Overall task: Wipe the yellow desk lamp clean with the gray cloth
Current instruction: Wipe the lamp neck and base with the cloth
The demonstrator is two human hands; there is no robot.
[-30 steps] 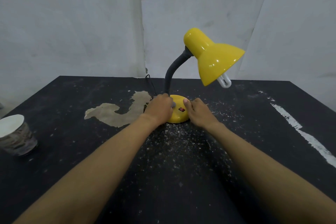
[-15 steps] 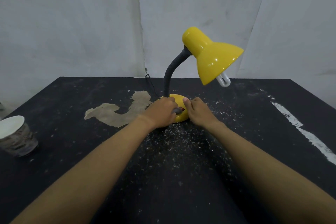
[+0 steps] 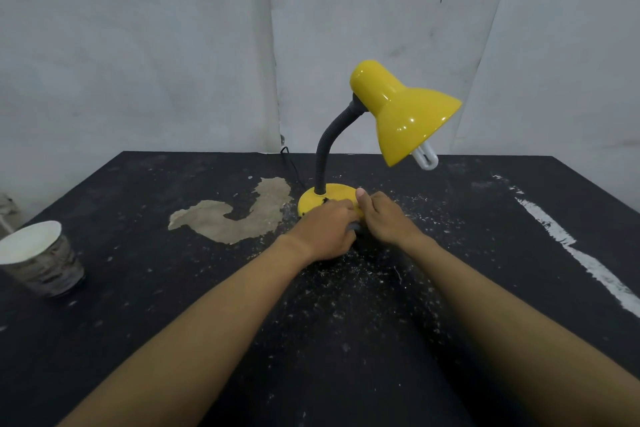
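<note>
Curled left hand [image 3: 325,230] close beside right hand [image 3: 386,218].

— What do we see of the person?
— Two bare forearms, running from the lower left and lower right corners to the left hand [image 3: 323,230] and right hand [image 3: 386,218].
— Clothing?
— We see only bare skin, wrists included.

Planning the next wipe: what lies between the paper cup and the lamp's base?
A tan patch on the black table; the head view shows it.

Yellow lamp [image 3: 408,118] upright, shade angled R; gray cloth [image 3: 354,227] at base front.
</note>
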